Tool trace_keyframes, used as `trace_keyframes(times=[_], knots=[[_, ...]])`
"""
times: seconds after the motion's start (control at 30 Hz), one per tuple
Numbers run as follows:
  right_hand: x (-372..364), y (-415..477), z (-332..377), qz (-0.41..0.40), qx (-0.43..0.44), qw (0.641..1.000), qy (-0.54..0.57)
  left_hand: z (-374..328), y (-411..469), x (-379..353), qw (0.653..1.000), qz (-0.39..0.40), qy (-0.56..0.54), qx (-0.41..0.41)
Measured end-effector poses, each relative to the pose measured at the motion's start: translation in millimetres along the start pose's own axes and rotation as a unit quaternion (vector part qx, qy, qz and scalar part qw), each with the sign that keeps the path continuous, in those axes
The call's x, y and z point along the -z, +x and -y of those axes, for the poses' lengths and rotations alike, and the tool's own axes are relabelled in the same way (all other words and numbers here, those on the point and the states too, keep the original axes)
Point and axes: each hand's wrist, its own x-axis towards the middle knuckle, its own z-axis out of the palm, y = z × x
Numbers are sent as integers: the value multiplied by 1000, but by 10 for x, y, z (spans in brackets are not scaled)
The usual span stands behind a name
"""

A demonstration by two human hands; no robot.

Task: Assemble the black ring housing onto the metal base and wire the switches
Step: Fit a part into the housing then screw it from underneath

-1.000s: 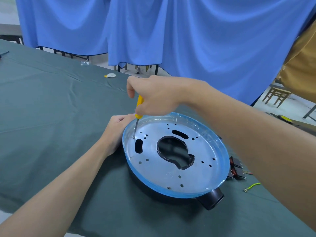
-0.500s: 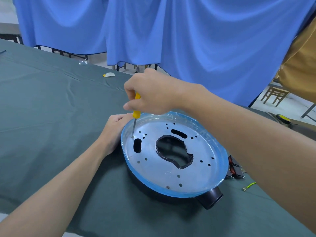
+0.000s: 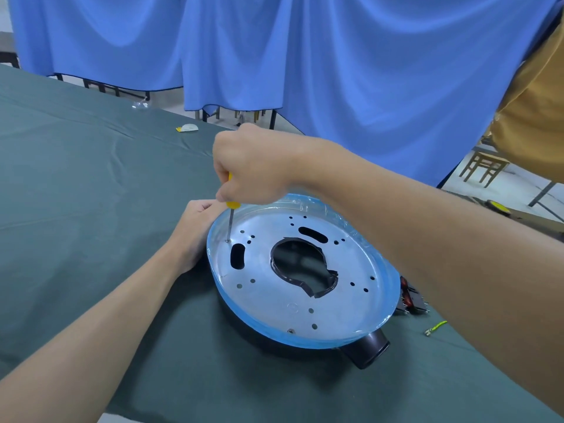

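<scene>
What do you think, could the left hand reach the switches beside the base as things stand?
Probably not directly: the left hand rests at the left rim of the metal base, the switches lie past its right side, and the right arm crosses between.

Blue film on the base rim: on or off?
On. Blue film covers the metal base rim along every visible stretch.

We are in a makeshift workshop: a long table draped in dark green cloth [image 3: 76, 178], hung blue fabric curtains [image 3: 305, 71], and a bare wooden stool [image 3: 484, 167].
</scene>
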Motion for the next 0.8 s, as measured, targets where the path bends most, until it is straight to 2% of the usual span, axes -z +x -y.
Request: trace_keyframes(times=[0.17, 0.3, 0.37, 0.4, 0.5, 0.57, 0.67, 0.8], knots=[[45, 76, 34, 31, -104, 993, 40, -12, -25, 8, 1000, 20, -20, -10], [91, 54, -102, 102, -129, 977, 135, -9, -25, -2, 999, 11, -30, -9], [132, 19, -145, 140, -111, 976, 127, -7, -15, -2, 1000, 10, -28, -7], [135, 17, -149, 141, -94, 982, 89, 0, -6, -1, 1000, 13, -25, -11], [114, -1, -126, 71, -26, 997, -31, 3, -2, 10, 999, 20, -24, -15], [108, -28, -101, 20, 24, 999, -39, -2, -6, 4, 999, 27, -24, -14], [104, -28, -88, 12, 67, 998, -15, -16, -5, -1, 1000, 16, -11, -7], [63, 18, -84, 22, 46, 999, -14, 12, 19, -11, 1000, 7, -4, -9]])
